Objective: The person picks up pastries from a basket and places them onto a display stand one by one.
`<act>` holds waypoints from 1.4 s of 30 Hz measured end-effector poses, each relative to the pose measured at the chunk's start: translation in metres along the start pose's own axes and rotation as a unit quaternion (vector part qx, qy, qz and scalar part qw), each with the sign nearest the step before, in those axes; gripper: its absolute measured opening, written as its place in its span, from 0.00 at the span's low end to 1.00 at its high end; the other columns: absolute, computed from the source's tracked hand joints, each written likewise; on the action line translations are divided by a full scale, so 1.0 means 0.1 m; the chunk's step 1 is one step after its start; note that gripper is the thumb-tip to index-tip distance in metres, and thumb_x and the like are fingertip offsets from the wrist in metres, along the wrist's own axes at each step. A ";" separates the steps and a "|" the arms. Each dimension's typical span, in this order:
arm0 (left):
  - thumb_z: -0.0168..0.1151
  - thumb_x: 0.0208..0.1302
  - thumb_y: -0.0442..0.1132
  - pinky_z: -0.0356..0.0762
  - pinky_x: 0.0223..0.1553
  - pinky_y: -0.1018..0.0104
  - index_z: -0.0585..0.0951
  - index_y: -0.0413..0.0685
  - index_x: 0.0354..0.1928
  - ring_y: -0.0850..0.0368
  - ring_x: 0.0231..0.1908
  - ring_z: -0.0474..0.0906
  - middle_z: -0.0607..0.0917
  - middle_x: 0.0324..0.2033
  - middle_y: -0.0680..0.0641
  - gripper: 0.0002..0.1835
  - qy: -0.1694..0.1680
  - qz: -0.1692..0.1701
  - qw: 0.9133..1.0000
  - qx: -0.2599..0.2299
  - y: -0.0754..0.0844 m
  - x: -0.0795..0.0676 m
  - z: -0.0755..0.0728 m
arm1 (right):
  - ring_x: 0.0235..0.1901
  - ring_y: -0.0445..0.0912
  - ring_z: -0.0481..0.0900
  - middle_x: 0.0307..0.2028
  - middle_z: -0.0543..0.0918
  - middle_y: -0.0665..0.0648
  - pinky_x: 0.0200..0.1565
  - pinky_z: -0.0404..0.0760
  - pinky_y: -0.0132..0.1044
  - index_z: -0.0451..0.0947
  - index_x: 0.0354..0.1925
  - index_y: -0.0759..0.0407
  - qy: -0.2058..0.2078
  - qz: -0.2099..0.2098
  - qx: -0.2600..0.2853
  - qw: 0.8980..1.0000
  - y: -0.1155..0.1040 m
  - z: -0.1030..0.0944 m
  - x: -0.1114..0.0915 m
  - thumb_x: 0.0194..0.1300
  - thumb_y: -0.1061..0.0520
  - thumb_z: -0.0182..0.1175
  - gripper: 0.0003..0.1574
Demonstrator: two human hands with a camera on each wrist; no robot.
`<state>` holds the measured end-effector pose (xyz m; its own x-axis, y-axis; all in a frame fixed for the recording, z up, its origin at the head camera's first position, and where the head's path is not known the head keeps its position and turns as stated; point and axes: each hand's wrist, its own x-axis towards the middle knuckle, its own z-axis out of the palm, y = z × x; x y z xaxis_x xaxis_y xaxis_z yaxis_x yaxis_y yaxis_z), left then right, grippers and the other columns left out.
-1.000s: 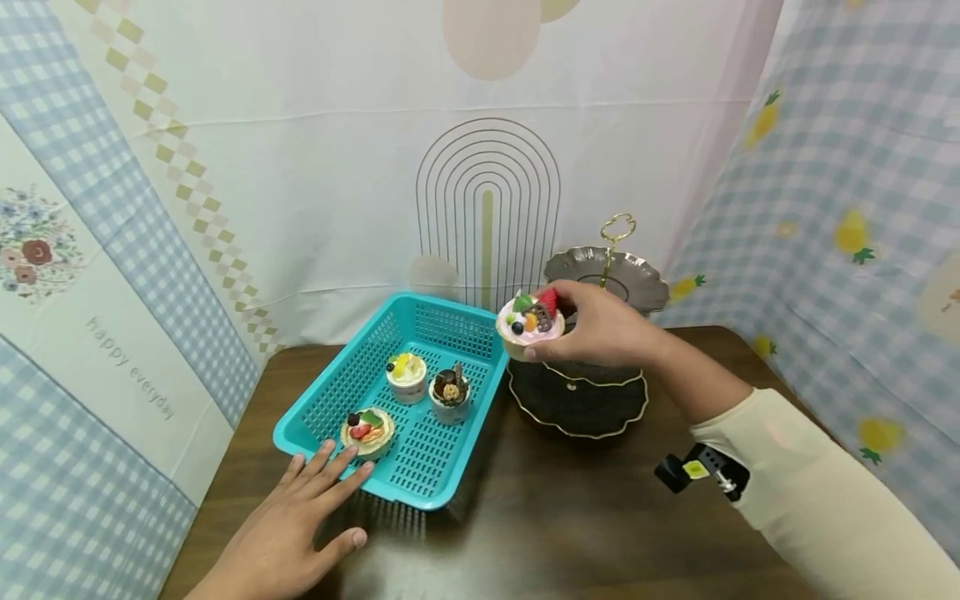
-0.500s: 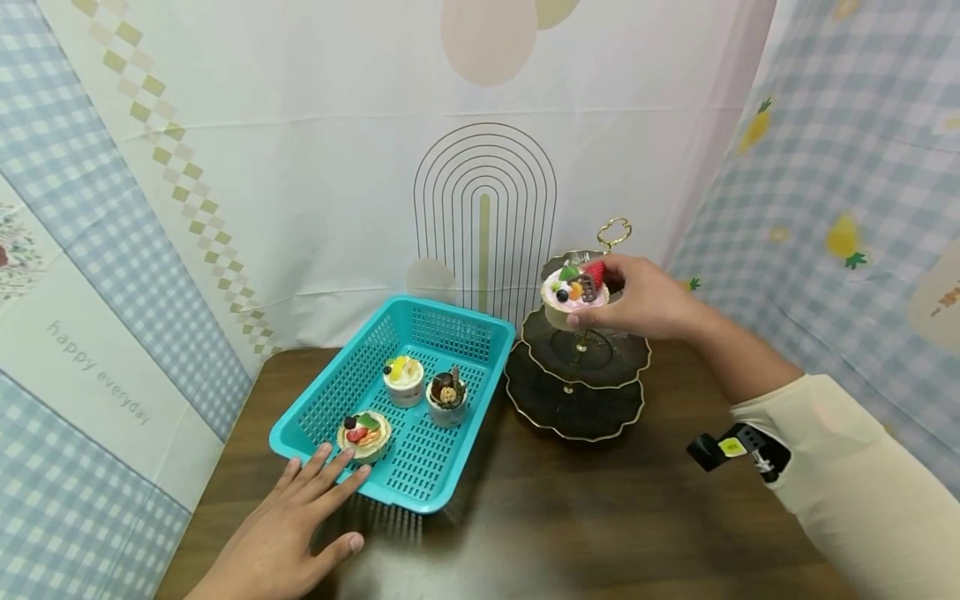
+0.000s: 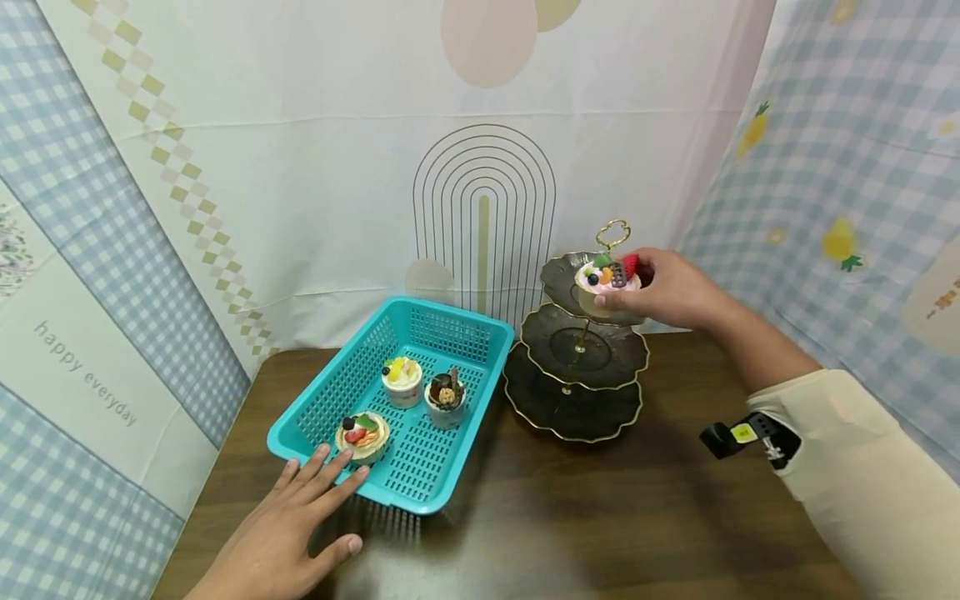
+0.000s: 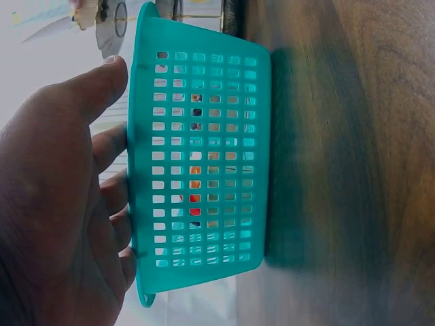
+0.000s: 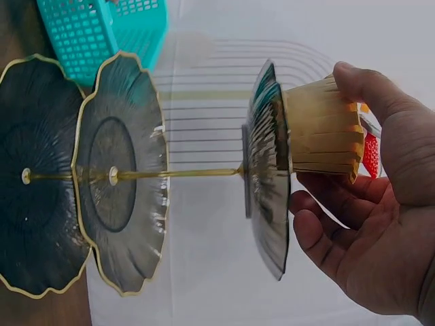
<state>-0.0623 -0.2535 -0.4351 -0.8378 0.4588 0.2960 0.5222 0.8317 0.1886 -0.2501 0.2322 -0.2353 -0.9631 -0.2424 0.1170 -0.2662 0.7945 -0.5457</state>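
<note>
My right hand (image 3: 678, 287) grips a small cupcake (image 3: 597, 302) topped with pink cream, berries and a chocolate piece. It is at the top plate (image 3: 557, 279) of a three-tier stand with gold edges. In the right wrist view the cupcake's paper cup (image 5: 323, 129) meets the top plate's upper side, with the thumb and fingers around it. My left hand (image 3: 281, 517) rests its outstretched fingers on the near rim of a turquoise basket (image 4: 204, 37). Inside the basket are a fruit-topped tart (image 3: 362, 439), a yellow-topped cupcake (image 3: 402, 383) and a chocolate-topped cupcake (image 3: 445, 402).
The stand's middle plate (image 3: 626, 354) and bottom plate (image 3: 573, 417) hold nothing visible. A gold loop handle (image 3: 613, 232) rises above the top. Patterned cloth (image 3: 337, 208) hangs behind the brown wooden table (image 3: 570, 517).
My right hand has carried the pink-cream cupcake rightward, from beside the basket to the stand's top plate. The left hand has stayed on the basket rim.
</note>
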 end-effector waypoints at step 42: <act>0.63 0.68 0.64 0.27 0.77 0.66 0.67 0.65 0.78 0.45 0.78 0.52 0.64 0.76 0.49 0.39 -0.016 -0.022 1.000 -0.008 0.03 -0.01 -0.01 | 0.66 0.57 0.66 0.70 0.69 0.60 0.66 0.70 0.47 0.63 0.74 0.61 0.166 -0.126 0.111 0.972 -0.31 0.26 -0.25 0.64 0.52 0.73 0.47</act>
<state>-0.0597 -0.2517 -0.4340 -0.8647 0.4315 0.2571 0.4866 0.8465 0.2160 -0.2169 0.1996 -0.2427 -0.8382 -0.1908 0.5109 -0.5151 0.5843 -0.6271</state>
